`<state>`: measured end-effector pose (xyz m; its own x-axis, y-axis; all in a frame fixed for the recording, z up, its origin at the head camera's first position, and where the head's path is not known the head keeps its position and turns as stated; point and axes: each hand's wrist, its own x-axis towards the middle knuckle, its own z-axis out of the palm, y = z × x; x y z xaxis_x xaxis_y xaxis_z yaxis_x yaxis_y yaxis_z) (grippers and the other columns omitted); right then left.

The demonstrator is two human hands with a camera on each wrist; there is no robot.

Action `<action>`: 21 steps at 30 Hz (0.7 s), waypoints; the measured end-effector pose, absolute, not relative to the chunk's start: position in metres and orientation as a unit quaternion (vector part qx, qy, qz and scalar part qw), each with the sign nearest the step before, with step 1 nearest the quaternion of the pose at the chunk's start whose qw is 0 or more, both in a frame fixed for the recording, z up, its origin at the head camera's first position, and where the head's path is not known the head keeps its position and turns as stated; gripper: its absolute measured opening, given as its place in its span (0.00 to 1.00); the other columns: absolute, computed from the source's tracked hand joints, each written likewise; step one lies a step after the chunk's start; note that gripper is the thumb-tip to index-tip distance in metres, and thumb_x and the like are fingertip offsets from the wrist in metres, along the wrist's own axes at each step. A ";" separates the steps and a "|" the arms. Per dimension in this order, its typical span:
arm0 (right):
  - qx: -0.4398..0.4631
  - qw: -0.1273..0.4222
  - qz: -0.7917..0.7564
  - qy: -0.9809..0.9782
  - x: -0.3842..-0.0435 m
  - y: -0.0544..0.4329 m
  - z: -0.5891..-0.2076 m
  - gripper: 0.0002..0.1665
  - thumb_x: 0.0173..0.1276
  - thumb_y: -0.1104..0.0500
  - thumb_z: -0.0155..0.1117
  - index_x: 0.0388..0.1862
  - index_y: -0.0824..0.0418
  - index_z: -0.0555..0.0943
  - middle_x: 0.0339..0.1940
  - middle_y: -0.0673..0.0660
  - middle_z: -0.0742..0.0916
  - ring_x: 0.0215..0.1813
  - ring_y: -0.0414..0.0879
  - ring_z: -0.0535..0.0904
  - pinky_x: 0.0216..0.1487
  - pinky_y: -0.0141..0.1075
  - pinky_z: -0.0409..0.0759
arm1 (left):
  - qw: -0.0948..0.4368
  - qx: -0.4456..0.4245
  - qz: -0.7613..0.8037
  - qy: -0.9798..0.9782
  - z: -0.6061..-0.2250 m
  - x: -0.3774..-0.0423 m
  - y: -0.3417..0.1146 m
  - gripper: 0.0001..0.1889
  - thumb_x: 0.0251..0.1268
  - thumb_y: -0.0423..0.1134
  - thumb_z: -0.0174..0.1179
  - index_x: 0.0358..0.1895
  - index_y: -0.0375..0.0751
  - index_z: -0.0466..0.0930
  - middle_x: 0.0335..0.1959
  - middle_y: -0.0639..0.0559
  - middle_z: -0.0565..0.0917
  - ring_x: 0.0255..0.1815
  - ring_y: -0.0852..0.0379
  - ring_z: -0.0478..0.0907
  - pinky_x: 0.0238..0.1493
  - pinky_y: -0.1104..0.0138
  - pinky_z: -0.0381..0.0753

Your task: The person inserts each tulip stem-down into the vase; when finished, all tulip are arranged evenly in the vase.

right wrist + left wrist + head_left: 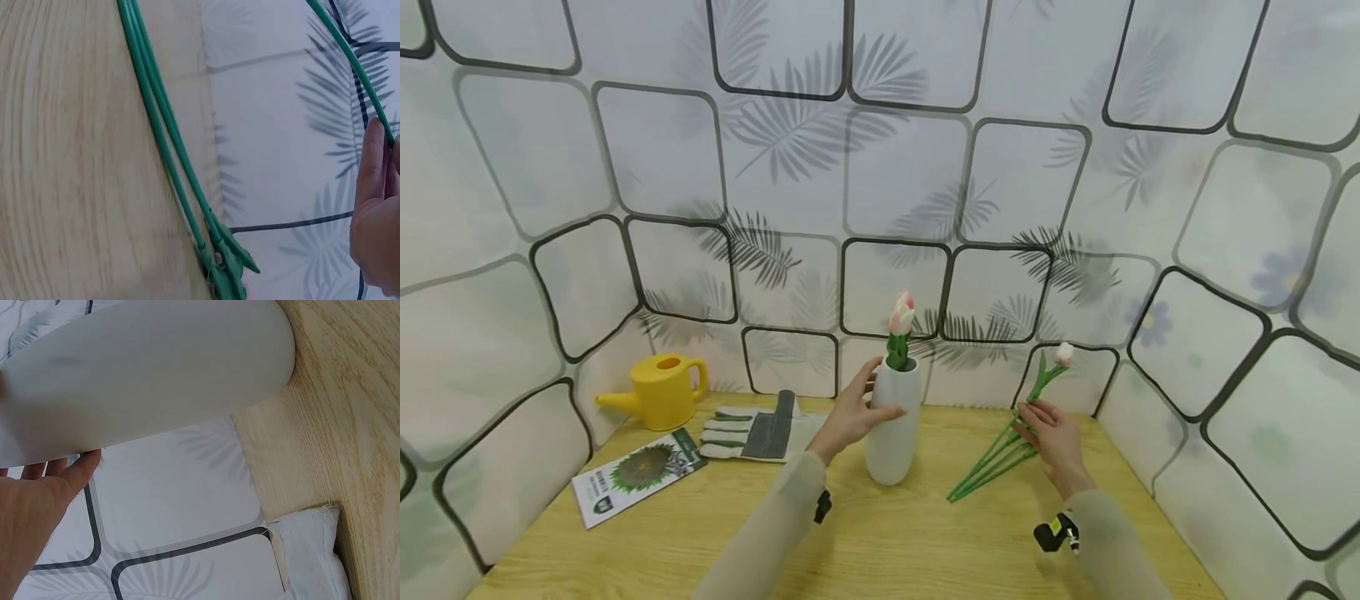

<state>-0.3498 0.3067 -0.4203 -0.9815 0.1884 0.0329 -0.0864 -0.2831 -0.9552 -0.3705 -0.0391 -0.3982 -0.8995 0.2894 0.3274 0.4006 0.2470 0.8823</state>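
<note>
A tall white vase [892, 433] stands upright on the table, with pink-and-white artificial tulips [901, 321] in its mouth. My left hand [853, 414] grips the upper part of the vase, thumb across the front and fingers at the far side. In the left wrist view, the smooth vase [169, 369] fills the top of the picture. My right hand [1054, 442] pinches the green stem of a single tulip [1063, 355]. Below it, more tulip stems [159, 106] lie together on the table, their leaves and heads partly out of view.
On the left stand a yellow watering can [666, 392] and a seed packet [638, 477] lying flat. Grey-and-white gardening gloves [763, 429] lie between the can and the vase. Patterned wall covering [797, 292] encloses the wooden table [880, 550] at the back and sides.
</note>
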 end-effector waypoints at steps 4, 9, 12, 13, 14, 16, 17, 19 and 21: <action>-0.051 0.092 0.813 -0.573 -0.349 0.300 -0.413 0.25 0.72 0.65 0.59 0.65 0.63 0.66 0.39 0.44 0.86 0.48 0.38 0.85 0.54 0.33 0.82 | 0.050 -0.222 -0.572 -0.788 -0.398 -0.372 -0.038 0.48 0.56 0.48 0.72 0.78 0.60 0.52 0.70 0.44 0.68 0.68 0.43 0.69 0.60 0.45 0.76; -0.050 0.113 0.839 -0.530 -0.350 0.290 -0.401 0.18 0.70 0.63 0.62 0.54 0.58 0.68 0.44 0.50 0.83 0.49 0.41 0.83 0.52 0.33 0.83 | 0.046 -0.223 -0.570 -0.790 -0.397 -0.372 -0.038 0.48 0.56 0.49 0.72 0.77 0.61 0.52 0.70 0.44 0.68 0.68 0.44 0.69 0.60 0.46 0.76; -0.046 0.133 0.854 -0.502 -0.350 0.283 -0.390 0.18 0.69 0.63 0.63 0.53 0.59 0.68 0.46 0.52 0.82 0.47 0.41 0.83 0.51 0.34 0.84 | 0.044 -0.223 -0.573 -0.787 -0.397 -0.372 -0.037 0.48 0.56 0.48 0.73 0.78 0.59 0.52 0.70 0.44 0.68 0.69 0.43 0.68 0.61 0.45 0.76; -0.045 0.139 0.857 -0.494 -0.350 0.280 -0.387 0.18 0.69 0.63 0.63 0.54 0.59 0.67 0.46 0.52 0.81 0.48 0.42 0.82 0.51 0.34 0.84 | 0.044 -0.223 -0.574 -0.787 -0.397 -0.372 -0.037 0.48 0.56 0.48 0.73 0.78 0.58 0.52 0.70 0.44 0.67 0.69 0.43 0.68 0.61 0.45 0.75; -0.043 0.145 0.861 -0.486 -0.350 0.278 -0.383 0.19 0.69 0.63 0.63 0.54 0.59 0.67 0.46 0.53 0.81 0.48 0.42 0.82 0.51 0.35 0.84 | 0.043 -0.222 -0.576 -0.786 -0.397 -0.372 -0.037 0.49 0.57 0.48 0.72 0.78 0.57 0.52 0.70 0.44 0.67 0.69 0.43 0.68 0.61 0.45 0.75; -0.042 0.155 0.864 -0.476 -0.351 0.273 -0.375 0.19 0.69 0.63 0.62 0.55 0.59 0.67 0.48 0.53 0.80 0.48 0.43 0.82 0.52 0.35 0.84 | 0.041 -0.219 -0.579 -0.785 -0.397 -0.372 -0.037 0.49 0.57 0.46 0.72 0.78 0.57 0.51 0.71 0.43 0.66 0.70 0.42 0.67 0.62 0.44 0.74; -0.042 0.158 0.865 -0.475 -0.351 0.271 -0.371 0.19 0.70 0.63 0.62 0.55 0.59 0.67 0.49 0.53 0.79 0.48 0.42 0.82 0.52 0.35 0.84 | 0.039 -0.216 -0.580 -0.784 -0.396 -0.372 -0.037 0.49 0.57 0.46 0.72 0.78 0.57 0.50 0.71 0.43 0.66 0.70 0.41 0.66 0.63 0.43 0.73; -0.044 0.166 0.866 -0.470 -0.351 0.267 -0.364 0.18 0.70 0.63 0.61 0.56 0.58 0.67 0.50 0.53 0.79 0.47 0.42 0.82 0.52 0.35 0.84 | 0.035 -0.212 -0.579 -0.786 -0.394 -0.370 -0.037 0.49 0.58 0.44 0.72 0.79 0.56 0.50 0.72 0.41 0.65 0.71 0.40 0.66 0.63 0.43 0.72; -0.046 0.176 0.868 -0.461 -0.351 0.264 -0.356 0.18 0.70 0.63 0.61 0.55 0.58 0.68 0.51 0.54 0.78 0.46 0.41 0.82 0.51 0.35 0.84 | 0.031 -0.212 -0.579 -0.787 -0.388 -0.363 -0.038 0.48 0.59 0.42 0.71 0.79 0.54 0.49 0.72 0.39 0.64 0.71 0.39 0.65 0.64 0.43 0.72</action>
<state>-0.3510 0.2641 -0.3565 -0.9335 0.3491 0.0823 -0.2636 -0.5122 -0.8174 -0.3632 -0.0379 -0.3879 -0.9085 0.2974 0.2937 0.3690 0.2406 0.8977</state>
